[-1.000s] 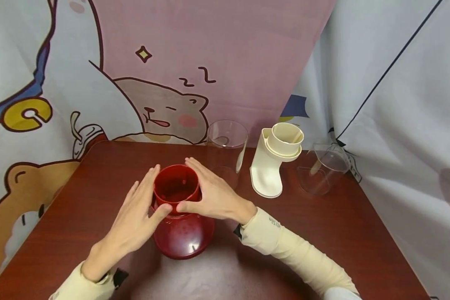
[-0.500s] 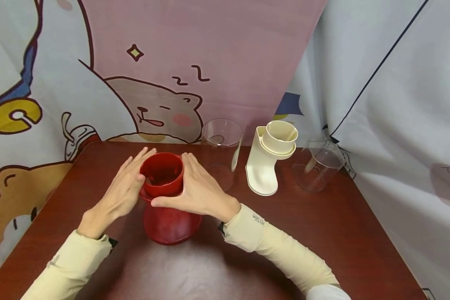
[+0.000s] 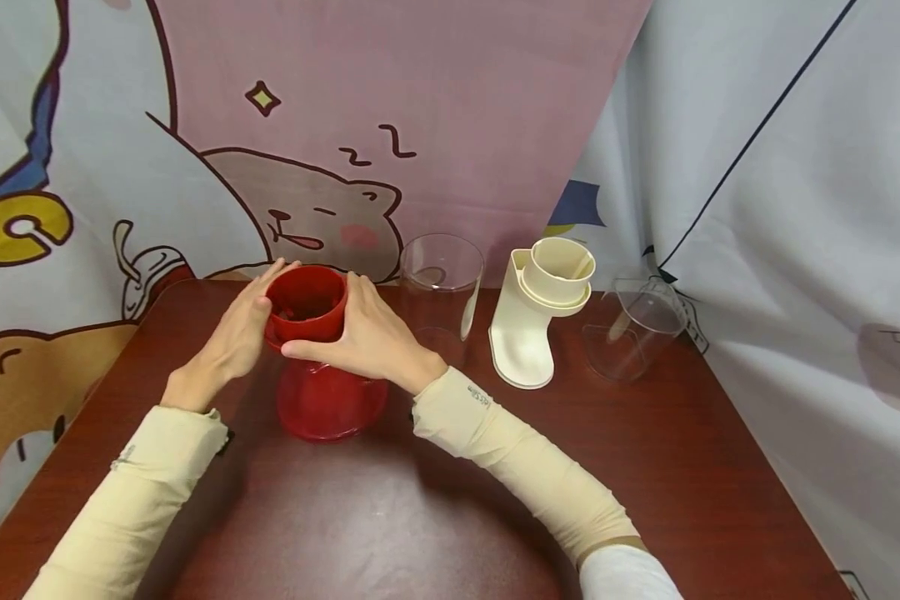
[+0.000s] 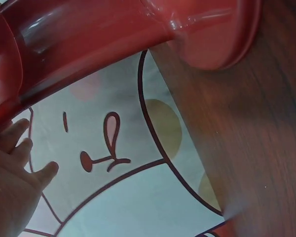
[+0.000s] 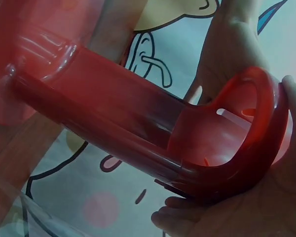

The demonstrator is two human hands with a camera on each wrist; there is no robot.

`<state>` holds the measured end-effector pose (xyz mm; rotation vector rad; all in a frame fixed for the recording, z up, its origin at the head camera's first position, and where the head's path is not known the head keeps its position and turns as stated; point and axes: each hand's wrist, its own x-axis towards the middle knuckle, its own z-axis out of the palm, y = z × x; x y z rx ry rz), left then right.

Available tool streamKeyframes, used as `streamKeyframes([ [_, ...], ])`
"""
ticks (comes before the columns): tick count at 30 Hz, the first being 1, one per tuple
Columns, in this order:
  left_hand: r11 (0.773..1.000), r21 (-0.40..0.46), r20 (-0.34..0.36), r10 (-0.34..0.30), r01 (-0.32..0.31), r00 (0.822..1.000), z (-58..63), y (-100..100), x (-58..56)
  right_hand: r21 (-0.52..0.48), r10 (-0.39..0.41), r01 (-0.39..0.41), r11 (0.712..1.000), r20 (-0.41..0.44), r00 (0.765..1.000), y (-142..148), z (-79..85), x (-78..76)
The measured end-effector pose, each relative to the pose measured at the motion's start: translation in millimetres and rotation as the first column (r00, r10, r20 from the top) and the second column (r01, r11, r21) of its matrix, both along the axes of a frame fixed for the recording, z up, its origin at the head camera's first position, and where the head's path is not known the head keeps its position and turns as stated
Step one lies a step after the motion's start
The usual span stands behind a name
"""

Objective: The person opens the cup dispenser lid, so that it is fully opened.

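A glossy red plastic stand [image 3: 332, 404] has a round base, a column and a cup-like ring top [image 3: 303, 321]. My left hand [image 3: 232, 329] holds the ring's left side, thumb near its front rim. From the right, my right hand [image 3: 371, 333] grips the same ring, with the thumb across the front and the fingers along the far right side. The right wrist view shows the ring [image 5: 266, 113] between both hands, the column [image 5: 108, 103] running down to the base. In the left wrist view, left fingers [image 4: 47, 170] reach below the red ring; its far side is partly hidden.
A cream stand [image 3: 521, 358] of similar shape stands right of the hands. Between it and the red stand is a clear cylinder [image 3: 442, 287]; another clear container [image 3: 630, 333] stands farther right. A printed cloth [image 3: 480, 108] hangs behind the brown table [image 3: 667, 467].
Both hands have moved the red stand away from the person and slightly left. The left hand has gone farther along the ring's left side. The cream stand and clear containers have stayed in place.
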<state>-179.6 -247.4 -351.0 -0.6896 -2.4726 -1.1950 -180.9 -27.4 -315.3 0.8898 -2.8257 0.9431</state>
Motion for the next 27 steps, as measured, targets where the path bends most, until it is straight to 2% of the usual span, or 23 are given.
streamKeyframes([
  [3,0.999,0.037,0.024,-0.004,0.004,1.0,2.0,-3,-11.8,0.011,-0.011,0.011,1.0,0.002,1.0,-4,2.1,-10.8],
  [9,0.999,0.049,0.013,-0.022,0.021,1.0,3.7,-7,-34.2,0.008,-0.032,0.032,0.999,0.027,0.999,-9,4.3,-31.8],
  [17,0.998,0.058,0.016,-0.004,0.003,1.0,0.5,-12,-41.8,-0.008,-0.002,0.002,1.0,0.08,0.997,-13,1.5,-47.4],
  [27,0.999,0.024,0.026,0.044,-0.044,0.999,-3.0,-11,-43.8,0.053,-0.035,0.034,0.998,0.027,0.999,-16,-2.7,-53.6],
])
